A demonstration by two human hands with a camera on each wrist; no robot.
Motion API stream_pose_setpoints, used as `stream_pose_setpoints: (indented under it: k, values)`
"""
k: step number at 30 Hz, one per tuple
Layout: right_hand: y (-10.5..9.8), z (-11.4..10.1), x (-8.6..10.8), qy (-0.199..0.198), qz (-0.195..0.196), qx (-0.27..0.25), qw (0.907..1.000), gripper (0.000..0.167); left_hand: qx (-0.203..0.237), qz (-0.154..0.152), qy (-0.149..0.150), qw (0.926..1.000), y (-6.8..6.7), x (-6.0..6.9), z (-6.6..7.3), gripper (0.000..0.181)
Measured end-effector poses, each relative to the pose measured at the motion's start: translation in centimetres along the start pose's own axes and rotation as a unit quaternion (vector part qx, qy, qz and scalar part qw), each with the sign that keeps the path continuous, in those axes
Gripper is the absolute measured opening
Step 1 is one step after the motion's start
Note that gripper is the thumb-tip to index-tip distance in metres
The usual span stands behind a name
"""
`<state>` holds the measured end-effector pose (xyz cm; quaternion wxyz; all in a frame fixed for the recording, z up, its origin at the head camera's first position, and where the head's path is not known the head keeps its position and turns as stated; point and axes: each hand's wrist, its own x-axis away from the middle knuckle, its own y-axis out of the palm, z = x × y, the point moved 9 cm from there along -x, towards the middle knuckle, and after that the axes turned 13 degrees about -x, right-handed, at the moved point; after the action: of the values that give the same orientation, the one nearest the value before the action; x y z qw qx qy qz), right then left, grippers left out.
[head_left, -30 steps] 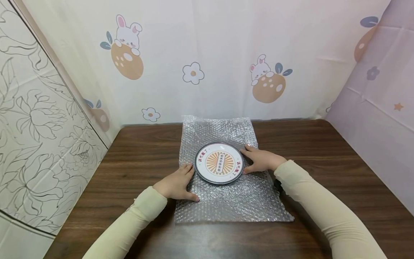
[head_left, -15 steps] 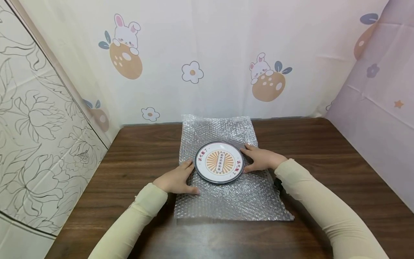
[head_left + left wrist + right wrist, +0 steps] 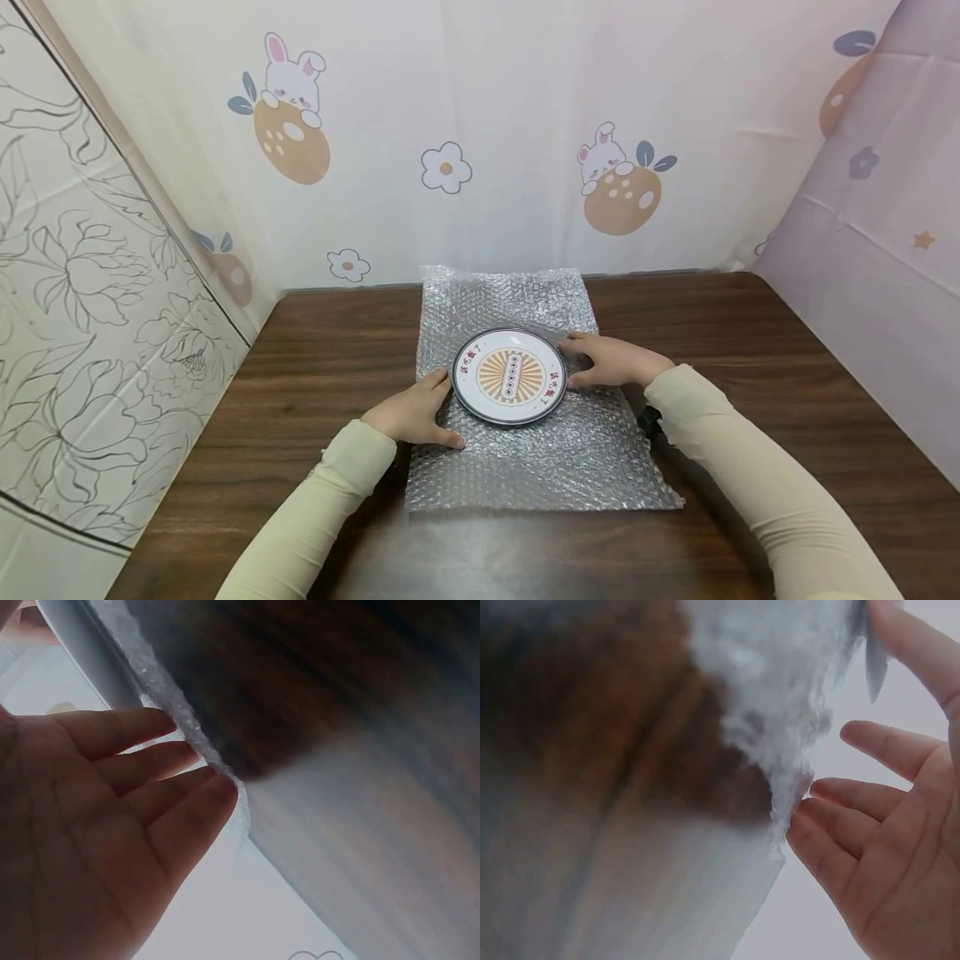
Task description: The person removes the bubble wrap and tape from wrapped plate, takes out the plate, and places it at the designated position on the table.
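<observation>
A round white plate [image 3: 510, 377] with a dark rim, an orange sunburst and red lettering lies face up on a sheet of clear bubble wrap [image 3: 540, 483]. At the plate's left edge, my left hand [image 3: 411, 414] rests on the wrap, fingers extended and thumb apart. My right hand [image 3: 617, 360] is on the opposite side, its fingertips at or very near the plate's right rim. In the left wrist view, straight fingers [image 3: 187, 802] meet the wrap's edge. In the right wrist view, the right hand's fingers [image 3: 825, 840] are extended beside the wrap [image 3: 772, 690].
The sheet lies on a dark brown wooden table [image 3: 322, 358] and reaches its back edge. A white curtain [image 3: 510, 83] with rabbit prints hangs behind. A floral panel [image 3: 97, 275] stands at the left, and a pale curtain [image 3: 877, 250] at the right.
My left hand has shifted slightly away from me along the plate's left side. My right hand has moved slightly farther back and to the right. The plate stays in place.
</observation>
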<state>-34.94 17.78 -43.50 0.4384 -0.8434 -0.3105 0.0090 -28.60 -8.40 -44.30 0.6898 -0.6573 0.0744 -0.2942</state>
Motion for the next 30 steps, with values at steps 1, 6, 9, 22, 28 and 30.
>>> stream_pose_setpoints:
  k: [1,6,9,22,28,30]
  values:
    - [-0.3,-0.1,0.1,-0.006,0.005,-0.001,1.0,0.075,-0.001,0.001,0.001,1.0,0.0,0.0,0.0,0.111]
    - [-1.9,-1.2,0.2,-0.036,0.047,0.013,0.9982,0.057,-0.003,0.003,0.001,1.0,-0.1,0.0,0.1,0.11]
    - [-3.0,-1.8,0.1,-0.039,0.083,-0.001,0.9958,0.052,-0.002,0.002,0.0,1.0,-0.2,0.0,0.1,0.11]
    - [-3.6,-2.3,-0.9,-0.015,0.188,-0.135,0.9727,0.04,0.011,0.009,0.0,0.9999,-0.2,-0.1,0.1,0.11]
    - [-2.5,-1.8,-1.4,0.011,0.192,-0.15,0.9697,0.039,0.014,0.01,0.0,0.9998,-0.2,0.0,0.2,0.109]
    - [-2.0,-1.6,-1.6,0.018,0.186,-0.152,0.9707,0.039,0.015,0.011,0.001,0.9998,-0.3,0.0,0.2,0.109]
